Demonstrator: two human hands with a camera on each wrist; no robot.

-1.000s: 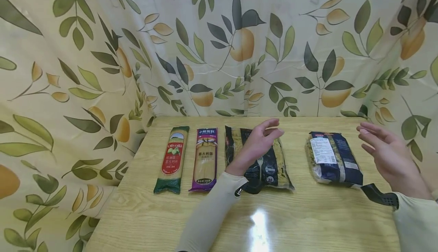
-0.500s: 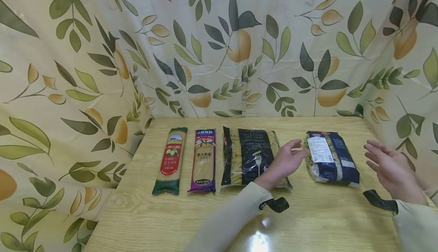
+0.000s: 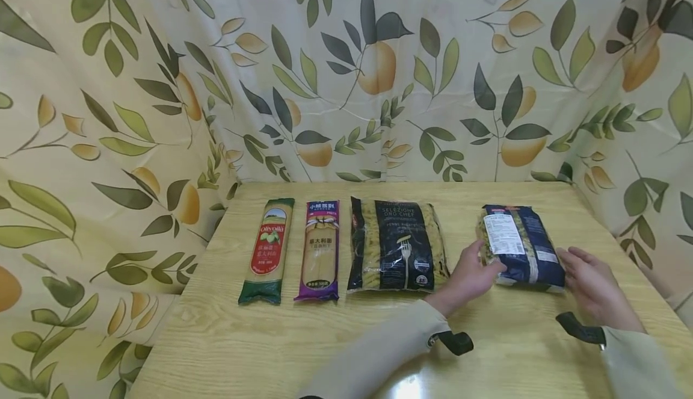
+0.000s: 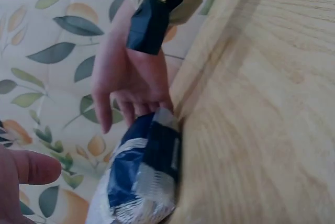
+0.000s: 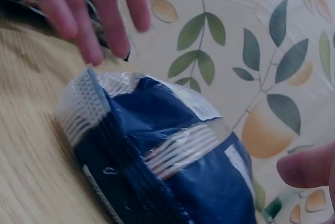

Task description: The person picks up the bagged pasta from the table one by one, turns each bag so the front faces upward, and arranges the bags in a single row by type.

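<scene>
A dark blue pasta bag (image 3: 522, 245) with a white printed label lies on its back at the right of the table. My left hand (image 3: 472, 274) is at its left side, thumb over the near left corner in the head view. On the opposite side is my right hand (image 3: 589, 280), fingers straight and beside the bag's right edge. The left wrist view has the bag's crimped end (image 4: 152, 166) between the left thumb and the right hand (image 4: 131, 77). In the right wrist view the left fingers (image 5: 99, 20) point down close to the bag's corner.
To the left lie a large black penne bag (image 3: 403, 245), a purple spaghetti pack (image 3: 320, 251) and a red and green Olivoilà spaghetti pack (image 3: 267, 251). A leaf-and-fruit patterned curtain (image 3: 346, 86) hangs behind and beside the wooden table (image 3: 243, 351).
My left hand has moved right, from over the black penne bag to the blue bag's left side. The right hand has come down and inward to its right side. The bags have stayed put.
</scene>
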